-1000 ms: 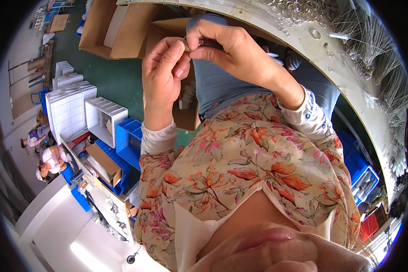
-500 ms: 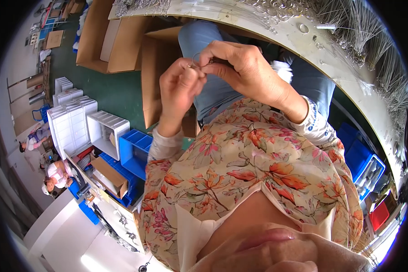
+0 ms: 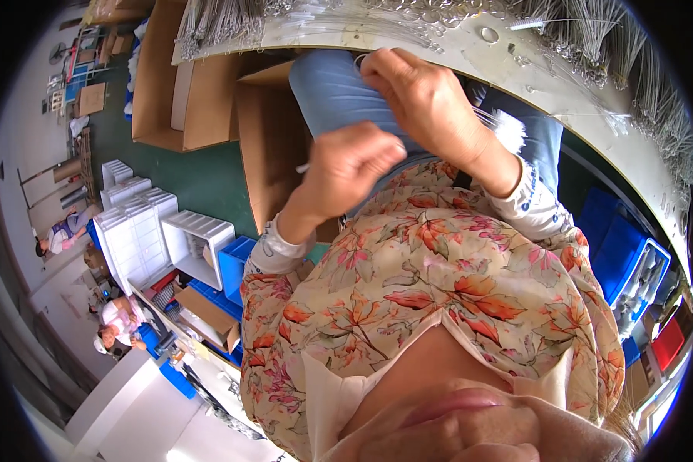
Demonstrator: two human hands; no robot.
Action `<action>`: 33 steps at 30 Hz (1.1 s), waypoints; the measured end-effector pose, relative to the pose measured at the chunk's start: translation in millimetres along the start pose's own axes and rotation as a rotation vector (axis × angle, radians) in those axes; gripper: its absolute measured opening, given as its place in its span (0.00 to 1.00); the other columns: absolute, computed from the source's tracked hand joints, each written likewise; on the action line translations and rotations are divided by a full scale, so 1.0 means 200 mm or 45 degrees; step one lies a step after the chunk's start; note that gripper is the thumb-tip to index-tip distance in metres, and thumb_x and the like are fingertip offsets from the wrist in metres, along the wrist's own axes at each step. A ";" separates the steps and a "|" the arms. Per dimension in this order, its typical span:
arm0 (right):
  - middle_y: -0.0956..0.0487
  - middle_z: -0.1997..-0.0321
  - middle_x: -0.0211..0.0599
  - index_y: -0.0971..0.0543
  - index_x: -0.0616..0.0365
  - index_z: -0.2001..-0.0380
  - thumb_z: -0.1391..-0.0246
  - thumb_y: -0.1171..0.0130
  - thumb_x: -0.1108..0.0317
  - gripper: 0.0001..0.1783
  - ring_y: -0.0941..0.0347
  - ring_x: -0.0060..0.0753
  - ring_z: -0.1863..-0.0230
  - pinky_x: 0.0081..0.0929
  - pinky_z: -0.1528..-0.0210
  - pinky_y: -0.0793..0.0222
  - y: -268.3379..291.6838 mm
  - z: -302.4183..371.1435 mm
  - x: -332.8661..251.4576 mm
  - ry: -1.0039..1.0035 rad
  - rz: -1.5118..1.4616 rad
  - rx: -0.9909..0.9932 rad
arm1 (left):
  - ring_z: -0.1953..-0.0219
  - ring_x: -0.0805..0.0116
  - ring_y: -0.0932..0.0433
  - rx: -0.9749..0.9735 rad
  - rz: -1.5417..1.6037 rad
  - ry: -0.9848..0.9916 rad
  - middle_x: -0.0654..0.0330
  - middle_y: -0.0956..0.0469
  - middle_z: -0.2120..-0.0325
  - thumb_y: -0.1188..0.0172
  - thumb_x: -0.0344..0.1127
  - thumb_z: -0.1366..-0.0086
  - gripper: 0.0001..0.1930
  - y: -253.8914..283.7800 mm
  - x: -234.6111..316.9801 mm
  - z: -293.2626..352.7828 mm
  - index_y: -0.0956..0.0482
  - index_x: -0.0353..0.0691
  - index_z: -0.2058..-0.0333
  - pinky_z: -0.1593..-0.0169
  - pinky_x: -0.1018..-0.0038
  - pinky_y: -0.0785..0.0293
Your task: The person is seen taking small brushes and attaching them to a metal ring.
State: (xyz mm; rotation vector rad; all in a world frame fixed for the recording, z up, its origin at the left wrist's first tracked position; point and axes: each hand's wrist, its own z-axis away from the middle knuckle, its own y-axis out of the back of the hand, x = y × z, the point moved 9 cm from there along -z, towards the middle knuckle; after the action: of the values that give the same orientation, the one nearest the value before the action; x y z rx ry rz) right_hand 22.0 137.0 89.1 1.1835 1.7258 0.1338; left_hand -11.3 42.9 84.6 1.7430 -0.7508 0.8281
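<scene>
My right hand (image 3: 433, 108) is closed, its fingers pinched around thin wire brushes. Their white bristle tuft (image 3: 509, 131) pokes out past the wrist side, with fine wire stems leading to it. A small metal ring (image 3: 359, 60) shows at the fingertips of this hand. Lower and to the left, my left hand (image 3: 345, 165) is curled shut and a little blurred, apart from the right. A short, thin whitish end (image 3: 303, 168) sticks out on its outer side; the fingers hide the rest. Both hands are above my lap in blue jeans (image 3: 335, 92).
Along the far side curves a pale worktable (image 3: 454, 48) bearing bundles of wire stems (image 3: 585, 38) and loose metal rings (image 3: 489, 34). Open cardboard boxes (image 3: 266, 146) stand left of my legs. White crates (image 3: 200, 239) and blue bins lie farther left; another blue bin (image 3: 631, 269) is at right.
My hands were together at a metal ring; now they are apart. The left has moved down towards me, the right slightly up and away. The white tuft shows more fully.
</scene>
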 end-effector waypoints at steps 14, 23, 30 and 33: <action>0.25 0.68 0.32 0.33 0.55 0.57 0.40 0.51 0.73 0.08 0.38 0.14 0.75 0.12 0.73 0.41 0.13 0.09 0.19 -0.476 -1.407 -0.149 | 0.71 0.63 0.27 0.276 -0.520 -0.878 0.64 0.24 0.70 0.39 0.33 0.47 0.07 0.05 -0.24 -0.50 0.20 0.46 0.67 0.65 0.72 0.30; 0.21 0.71 0.33 0.33 0.58 0.60 0.46 0.45 0.75 0.11 0.29 0.19 0.74 0.19 0.72 0.32 -0.01 -0.06 -0.01 -0.276 -1.072 -0.294 | 0.79 0.80 0.30 0.037 0.357 0.225 0.65 0.25 0.79 0.44 0.31 0.37 0.08 0.27 -0.14 -0.24 0.23 0.33 0.64 0.75 0.84 0.33; 0.21 0.71 0.34 0.29 0.62 0.62 0.49 0.42 0.76 0.11 0.26 0.19 0.71 0.18 0.67 0.29 -0.10 -0.04 0.02 -0.395 -1.124 -0.280 | 0.78 0.80 0.28 0.059 -0.027 0.309 0.64 0.24 0.77 0.46 0.31 0.37 0.07 0.35 -0.14 -0.15 0.23 0.33 0.66 0.75 0.84 0.33; 0.21 0.70 0.34 0.26 0.64 0.65 0.52 0.40 0.77 0.09 0.24 0.20 0.68 0.17 0.62 0.27 -0.11 -0.04 0.04 -0.482 -1.287 -0.168 | 0.72 0.75 0.25 0.315 0.255 0.209 0.60 0.22 0.74 0.46 0.31 0.36 0.07 0.37 -0.14 -0.14 0.24 0.31 0.67 0.67 0.81 0.30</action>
State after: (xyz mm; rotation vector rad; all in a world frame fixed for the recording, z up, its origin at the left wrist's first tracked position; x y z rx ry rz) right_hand 1.7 134.1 75.6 0.1253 1.7350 -0.5440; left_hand -91.9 50.4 107.5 1.8080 -0.7449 1.2286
